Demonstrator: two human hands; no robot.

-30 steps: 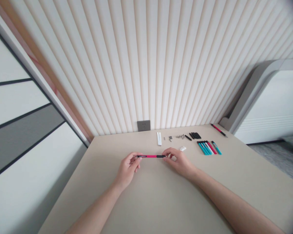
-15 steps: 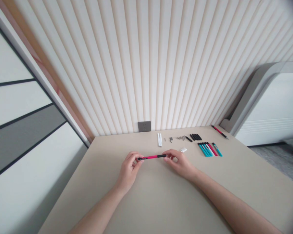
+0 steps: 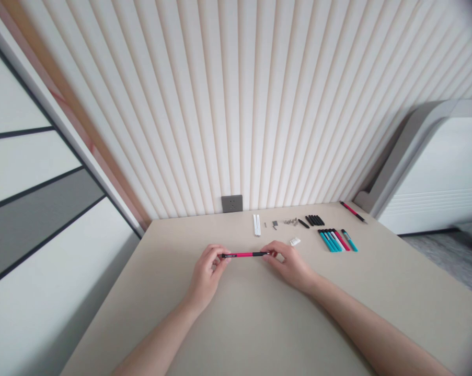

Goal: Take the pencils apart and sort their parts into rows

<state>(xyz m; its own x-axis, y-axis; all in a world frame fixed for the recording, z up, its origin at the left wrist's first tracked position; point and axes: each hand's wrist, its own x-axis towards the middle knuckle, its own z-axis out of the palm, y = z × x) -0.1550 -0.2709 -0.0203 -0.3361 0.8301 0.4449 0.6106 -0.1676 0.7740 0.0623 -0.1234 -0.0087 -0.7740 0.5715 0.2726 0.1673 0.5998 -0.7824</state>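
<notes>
A red and black pen point(image 3: 244, 255) is held level above the table between my two hands. My left hand point(image 3: 210, 263) pinches its black left end, thumb in front and fingers behind. At the other end, my right hand point(image 3: 285, 259) pinches the black grip near the metal tip. Just behind my right hand lies a small white piece point(image 3: 295, 241); I cannot make out what it is.
Along the back of the table point(image 3: 236, 324) lie white tubes point(image 3: 256, 225), small metal parts point(image 3: 275, 224), springs point(image 3: 291, 222) and black grips point(image 3: 314, 220). To the right are several coloured pen barrels point(image 3: 333, 240), a separate teal barrel point(image 3: 349, 240) and another red pen point(image 3: 352, 212).
The pen's tilt shifted slightly, its right end rising and then coming back nearly level. Both hands have kept hold of its ends. The view has moved a little.
</notes>
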